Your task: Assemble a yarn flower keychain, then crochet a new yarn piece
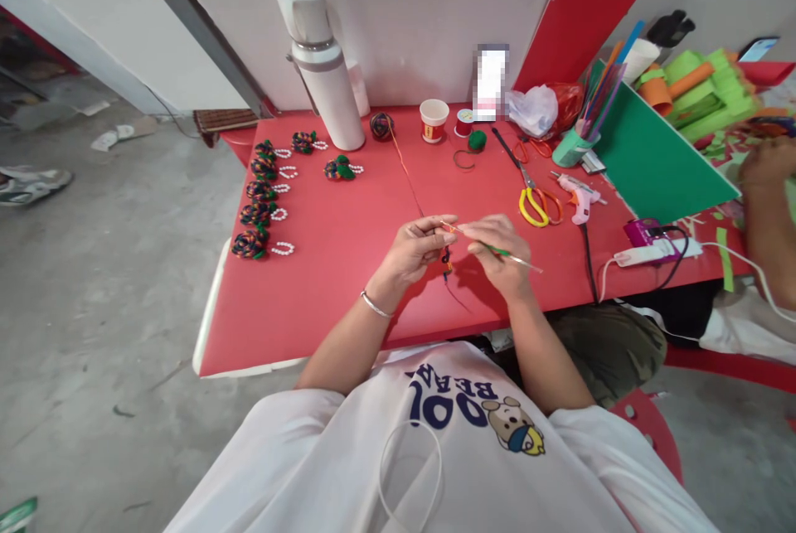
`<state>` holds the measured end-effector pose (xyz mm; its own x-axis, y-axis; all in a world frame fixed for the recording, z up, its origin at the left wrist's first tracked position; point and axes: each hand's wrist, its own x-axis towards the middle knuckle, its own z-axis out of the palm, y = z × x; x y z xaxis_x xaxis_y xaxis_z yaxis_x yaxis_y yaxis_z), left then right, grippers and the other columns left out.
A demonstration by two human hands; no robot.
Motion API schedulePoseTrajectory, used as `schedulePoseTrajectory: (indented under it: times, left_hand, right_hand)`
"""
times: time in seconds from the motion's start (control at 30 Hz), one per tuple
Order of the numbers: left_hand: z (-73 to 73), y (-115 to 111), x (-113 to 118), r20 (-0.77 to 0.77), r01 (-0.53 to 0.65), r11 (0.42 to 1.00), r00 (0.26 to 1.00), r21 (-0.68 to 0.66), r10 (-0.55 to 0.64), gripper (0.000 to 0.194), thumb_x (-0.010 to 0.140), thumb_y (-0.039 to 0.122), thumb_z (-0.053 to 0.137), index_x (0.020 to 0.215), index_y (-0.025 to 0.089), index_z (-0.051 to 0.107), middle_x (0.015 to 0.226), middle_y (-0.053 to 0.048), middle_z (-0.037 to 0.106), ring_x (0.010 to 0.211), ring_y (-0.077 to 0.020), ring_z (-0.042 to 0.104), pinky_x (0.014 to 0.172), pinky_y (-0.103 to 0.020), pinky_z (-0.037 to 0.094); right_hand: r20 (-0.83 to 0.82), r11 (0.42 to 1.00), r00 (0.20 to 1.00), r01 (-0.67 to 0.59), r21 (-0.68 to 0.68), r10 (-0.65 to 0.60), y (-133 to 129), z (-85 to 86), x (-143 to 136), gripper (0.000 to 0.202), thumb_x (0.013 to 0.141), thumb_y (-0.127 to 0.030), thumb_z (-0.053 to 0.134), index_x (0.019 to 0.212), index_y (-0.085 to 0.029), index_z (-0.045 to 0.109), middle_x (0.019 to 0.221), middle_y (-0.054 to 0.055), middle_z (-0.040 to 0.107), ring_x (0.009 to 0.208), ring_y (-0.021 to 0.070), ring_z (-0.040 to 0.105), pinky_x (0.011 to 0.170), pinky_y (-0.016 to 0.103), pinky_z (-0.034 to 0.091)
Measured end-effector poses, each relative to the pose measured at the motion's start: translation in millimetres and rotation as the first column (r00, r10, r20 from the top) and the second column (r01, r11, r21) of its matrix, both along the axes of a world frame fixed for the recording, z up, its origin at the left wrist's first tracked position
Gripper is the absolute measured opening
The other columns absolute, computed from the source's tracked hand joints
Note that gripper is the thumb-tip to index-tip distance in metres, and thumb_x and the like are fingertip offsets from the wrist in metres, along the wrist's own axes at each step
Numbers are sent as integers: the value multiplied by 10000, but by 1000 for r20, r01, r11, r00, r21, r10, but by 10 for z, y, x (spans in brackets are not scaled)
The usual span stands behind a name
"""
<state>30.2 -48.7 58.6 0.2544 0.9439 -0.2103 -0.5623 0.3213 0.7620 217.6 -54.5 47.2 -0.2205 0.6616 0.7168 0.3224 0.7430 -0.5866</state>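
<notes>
My left hand point(426, 244) pinches a small multicoloured strip of crochet point(446, 261), whose short end hangs below the fingers. From it a strand of yarn point(407, 174) runs up to a dark multicoloured yarn ball point(381, 127) at the back of the red table. In my right hand point(499, 251) is a crochet hook point(507, 254) with a green grip, its tip meeting the work at my left fingertips. Finished-looking crocheted pieces point(251, 243) with green parts and white bead loops point(283, 249) lie in a column at the left.
A white thermos point(327, 77), paper cup point(434, 120), thread spool point(463, 123) and green yarn ball point(477, 141) stand at the back. Scissors point(533, 205), a pink glue gun point(581, 200), a pen cup point(573, 147) and a power strip point(657, 251) lie rightward. Another person's arm point(768, 210) shows beyond the green board point(665, 152).
</notes>
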Motion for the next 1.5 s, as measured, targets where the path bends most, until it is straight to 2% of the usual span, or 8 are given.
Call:
schedulePoseTrajectory:
  times: [0.2, 0.4, 0.6, 0.77, 0.93, 1.13, 1.3, 1.5]
  left_hand:
    - [12, -5, -3, -51, 49, 999, 998, 5, -49, 400, 517, 189, 999, 880, 125, 842, 592, 14, 649, 420, 0, 361, 410, -186, 188]
    - [-49, 1, 30, -75, 31, 998, 997, 49, -28, 478, 509, 237, 1012, 947, 145, 842, 623, 17, 675, 438, -17, 419, 431, -182, 248]
    - [-159, 1, 135, -140, -167, 973, 972, 160, 190, 571, 559, 229, 984, 1090, 120, 806, 632, 15, 691, 540, -65, 556, 550, -196, 412]
    - [-115, -15, 104, -91, -91, 993, 991, 81, 98, 576, 562, 241, 987, 1093, 119, 800, 629, 24, 673, 480, -53, 506, 477, -195, 317]
    - [-58, -5, 7, -60, 3, 1000, 998, 15, -2, 526, 543, 190, 990, 1036, 121, 820, 641, 26, 660, 440, -19, 421, 430, -195, 207]
    - [-53, -2, 5, -76, 51, 998, 996, 25, -49, 442, 569, 172, 970, 984, 115, 832, 627, 26, 646, 441, -13, 406, 446, -198, 275]
    - [-17, -10, 27, -59, 54, 999, 997, 1, -54, 406, 510, 154, 966, 894, 126, 838, 587, 35, 624, 421, -10, 390, 423, -191, 217]
    - [-18, -12, -21, -28, 67, 998, 997, 4, -67, 409, 567, 146, 946, 960, 129, 834, 630, 23, 652, 435, -5, 404, 425, -179, 217]
  right_hand:
    - [-61, 982, 996, -81, -170, 71, 94, 276, 349, 111, 980, -371, 730, 1004, -368, 839, 934, -3, 836, 906, 227, 716, 866, 447, 586]
    - [-344, 940, 931, -222, -259, 125, 80, 47, 114, 155, 1004, -444, 689, 991, -367, 823, 929, -15, 835, 899, 220, 758, 814, 418, 607]
    - [-22, 976, 978, 209, 54, -208, -159, -128, -182, 165, 1002, -304, 708, 1124, -352, 809, 1099, 6, 847, 971, 212, 724, 913, 422, 565]
    - [22, 919, 939, 330, 218, -342, -183, -211, -229, 193, 979, -374, 734, 1155, -405, 807, 1142, 4, 840, 1015, 240, 671, 910, 426, 545]
    - [33, 997, 997, 72, -5, -71, -20, -32, -7, 216, 1012, -504, 655, 1096, -389, 817, 1058, -4, 843, 949, 235, 721, 919, 473, 569]
    - [-16, 965, 1000, -26, -259, 22, 105, 312, 353, 170, 971, -471, 725, 959, -346, 838, 919, 13, 808, 925, 220, 715, 884, 426, 594]
    - [-346, 878, 936, -224, -424, 72, 129, 99, 180, 294, 907, -572, 769, 834, -290, 810, 790, 14, 779, 804, 209, 739, 784, 388, 612]
    - [-536, 863, 831, -155, -480, -149, 108, -179, -43, 402, 821, -676, 806, 831, -276, 773, 816, 12, 808, 775, 214, 778, 824, 409, 636]
